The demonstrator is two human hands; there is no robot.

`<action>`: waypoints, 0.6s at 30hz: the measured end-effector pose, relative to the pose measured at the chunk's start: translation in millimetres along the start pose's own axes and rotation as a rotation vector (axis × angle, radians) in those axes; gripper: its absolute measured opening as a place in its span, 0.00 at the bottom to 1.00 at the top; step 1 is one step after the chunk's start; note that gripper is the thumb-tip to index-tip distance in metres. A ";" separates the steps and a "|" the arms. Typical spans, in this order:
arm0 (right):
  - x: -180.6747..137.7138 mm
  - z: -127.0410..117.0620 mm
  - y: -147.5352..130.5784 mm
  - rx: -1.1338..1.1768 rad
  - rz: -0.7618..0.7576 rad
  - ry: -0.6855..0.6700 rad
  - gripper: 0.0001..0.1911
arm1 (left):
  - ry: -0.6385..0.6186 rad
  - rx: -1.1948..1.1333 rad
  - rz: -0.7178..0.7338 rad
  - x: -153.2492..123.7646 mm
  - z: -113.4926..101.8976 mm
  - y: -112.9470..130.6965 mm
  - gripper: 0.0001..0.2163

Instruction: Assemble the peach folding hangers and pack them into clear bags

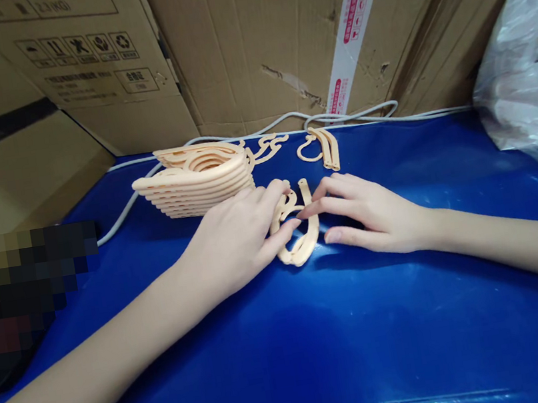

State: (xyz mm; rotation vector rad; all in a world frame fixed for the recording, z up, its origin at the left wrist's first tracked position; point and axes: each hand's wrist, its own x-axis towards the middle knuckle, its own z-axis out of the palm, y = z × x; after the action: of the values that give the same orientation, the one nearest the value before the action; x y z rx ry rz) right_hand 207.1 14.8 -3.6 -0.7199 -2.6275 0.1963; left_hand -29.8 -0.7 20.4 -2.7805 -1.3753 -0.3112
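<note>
A small cream plastic folding hanger point(308, 241) lies on the blue table in the middle, its arms folded into a U shape. My left hand point(234, 237) is closed on its left side, thumb in front and fingers behind. From the right, my right hand point(369, 213) reaches in with its fingers apart. Its index fingertip is at the hanger's right arm, while the thumb stays off it. Part of the hanger is hidden by my left fingers. Just behind my left hand is a stack of cream hangers point(196, 189).
Loose cream hooks point(268, 147) lie beside the stack. Farther right are another hook point(308, 150) and a pair of hanger arms point(329, 149). A white cable point(357, 115) runs along the back, against cardboard boxes point(235, 45). A clear plastic bag point(527, 68) sits at the right.
</note>
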 end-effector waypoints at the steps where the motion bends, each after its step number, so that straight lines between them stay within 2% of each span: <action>1: 0.3 -0.3 -1.0 -0.010 -0.029 -0.017 0.22 | 0.003 -0.024 -0.014 -0.2 0.1 0.2 0.16; 7: 0.6 0.3 -3.7 -0.005 -0.103 -0.047 0.19 | 0.016 -0.120 0.001 0.6 0.4 -2.1 0.13; 14: 1.2 2.1 -2.2 -0.107 0.086 0.089 0.14 | -0.013 -0.025 0.056 2.3 -0.4 -3.6 0.07; 18: -0.7 -0.9 -4.1 -0.048 -0.046 0.096 0.13 | -0.021 0.045 0.077 2.6 0.0 -4.2 0.08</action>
State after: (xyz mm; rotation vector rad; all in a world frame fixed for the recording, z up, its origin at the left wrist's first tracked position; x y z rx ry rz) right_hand 206.1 10.9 -2.1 -0.6666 -2.5619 0.0835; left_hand -31.6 3.9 20.7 -2.7990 -1.2594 -0.2456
